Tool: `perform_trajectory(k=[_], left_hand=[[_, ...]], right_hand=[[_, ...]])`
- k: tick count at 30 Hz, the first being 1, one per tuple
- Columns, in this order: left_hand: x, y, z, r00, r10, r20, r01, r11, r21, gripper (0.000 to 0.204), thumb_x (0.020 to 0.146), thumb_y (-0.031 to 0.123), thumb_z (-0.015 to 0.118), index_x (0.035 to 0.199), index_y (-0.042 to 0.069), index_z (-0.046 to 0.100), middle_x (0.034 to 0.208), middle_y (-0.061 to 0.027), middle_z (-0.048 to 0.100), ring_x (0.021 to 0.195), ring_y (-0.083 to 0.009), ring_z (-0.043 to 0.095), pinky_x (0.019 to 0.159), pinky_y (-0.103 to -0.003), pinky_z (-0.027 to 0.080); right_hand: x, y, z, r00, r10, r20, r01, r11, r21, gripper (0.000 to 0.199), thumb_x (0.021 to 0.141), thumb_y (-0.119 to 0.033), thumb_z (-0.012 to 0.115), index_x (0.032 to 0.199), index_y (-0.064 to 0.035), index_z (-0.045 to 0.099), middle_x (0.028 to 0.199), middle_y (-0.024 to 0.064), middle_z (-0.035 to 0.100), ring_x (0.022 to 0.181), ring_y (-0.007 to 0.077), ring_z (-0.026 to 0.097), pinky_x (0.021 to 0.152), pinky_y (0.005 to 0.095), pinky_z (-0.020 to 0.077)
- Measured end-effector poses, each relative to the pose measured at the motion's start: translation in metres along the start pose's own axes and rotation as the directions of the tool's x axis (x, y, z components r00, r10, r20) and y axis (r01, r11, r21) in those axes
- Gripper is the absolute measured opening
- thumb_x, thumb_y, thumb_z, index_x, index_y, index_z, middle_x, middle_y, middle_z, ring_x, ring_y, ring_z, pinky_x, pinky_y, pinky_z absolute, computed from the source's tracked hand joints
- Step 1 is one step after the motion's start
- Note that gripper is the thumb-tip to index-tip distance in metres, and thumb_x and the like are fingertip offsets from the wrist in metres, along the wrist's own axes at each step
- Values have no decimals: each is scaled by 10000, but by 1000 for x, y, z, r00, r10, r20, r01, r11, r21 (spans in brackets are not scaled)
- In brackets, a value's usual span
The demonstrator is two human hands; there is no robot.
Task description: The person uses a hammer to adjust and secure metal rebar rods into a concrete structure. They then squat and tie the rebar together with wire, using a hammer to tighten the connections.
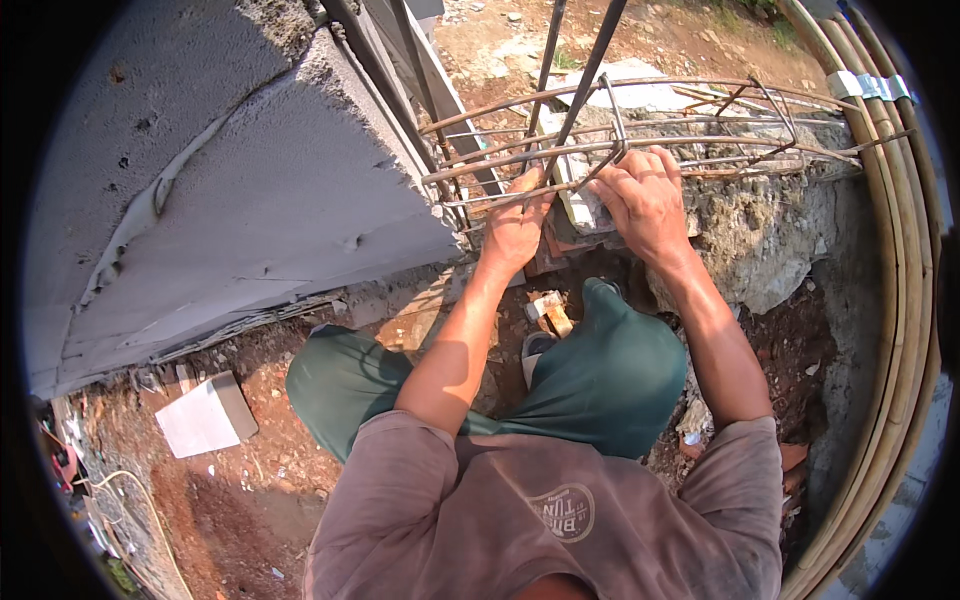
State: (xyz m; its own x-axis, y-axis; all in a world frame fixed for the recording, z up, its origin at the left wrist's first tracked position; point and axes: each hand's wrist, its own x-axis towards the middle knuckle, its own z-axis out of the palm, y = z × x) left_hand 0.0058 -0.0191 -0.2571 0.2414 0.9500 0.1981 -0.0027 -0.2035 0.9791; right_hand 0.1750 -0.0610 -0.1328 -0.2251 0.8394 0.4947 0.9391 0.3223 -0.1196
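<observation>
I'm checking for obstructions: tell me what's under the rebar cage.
Beneath the rebar cage, a rough stony mass and a pale strip show; the left hand and right hand cover whatever lies behind them.

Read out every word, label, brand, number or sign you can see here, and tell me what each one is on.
Front of the brown T-shirt: a pale, rounded emblem with lettering, whose wording I won't repeat; its smallest letters are too small to read.
No other text can be made out, including on the rebar cage, the bamboo poles and the pale block.
</observation>
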Motion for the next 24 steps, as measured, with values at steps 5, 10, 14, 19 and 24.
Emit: perform_trajectory(k=[5,10,14,19,24], left_hand=[[-10,19,-3,998,46,-41,-46,999,0,379,922,208,588,1227,-9,532,1120,-96,598,988,-156,557,845,-274,439],[-38,31,-9,974,-164,-156,116,954,-275,378,930,305,580,1137,-11,597,1136,-95,611,969,-95,540,850,-252,418],[-34,22,-11,922,-290,-257,191,917,-349,300,943,276,558,1013,-12,604,993,-95,661,857,-107,576,794,-249,442],[-33,24,-7,923,-317,-217,150,818,-556,231,946,235,552,987,9,575,981,-115,661,809,-109,582,768,-253,456],[-32,31,-12,920,-332,-207,185,836,-516,201,950,213,541,992,17,545,991,-129,660,857,-127,610,753,-251,477]], right_hand=[[0,-1,1,1000,8,1,-8,1000,-7,156,782,-218,695,905,-123,680,819,30,600,866,217,576,965,417,358],[-1,-1,-2,1000,7,3,-7,1000,13,143,801,-205,674,916,-120,677,822,27,596,866,216,572,947,410,356],[0,-1,-3,1000,-2,23,2,999,39,138,816,-200,655,925,-116,675,823,36,591,875,221,566,934,410,353],[0,-5,-5,999,3,37,-5,999,49,128,828,-174,635,877,-60,665,853,71,600,887,249,565,950,407,347],[-1,-5,-6,999,21,35,-23,998,59,135,832,-177,632,888,-60,670,870,69,604,908,246,563,953,409,348]])
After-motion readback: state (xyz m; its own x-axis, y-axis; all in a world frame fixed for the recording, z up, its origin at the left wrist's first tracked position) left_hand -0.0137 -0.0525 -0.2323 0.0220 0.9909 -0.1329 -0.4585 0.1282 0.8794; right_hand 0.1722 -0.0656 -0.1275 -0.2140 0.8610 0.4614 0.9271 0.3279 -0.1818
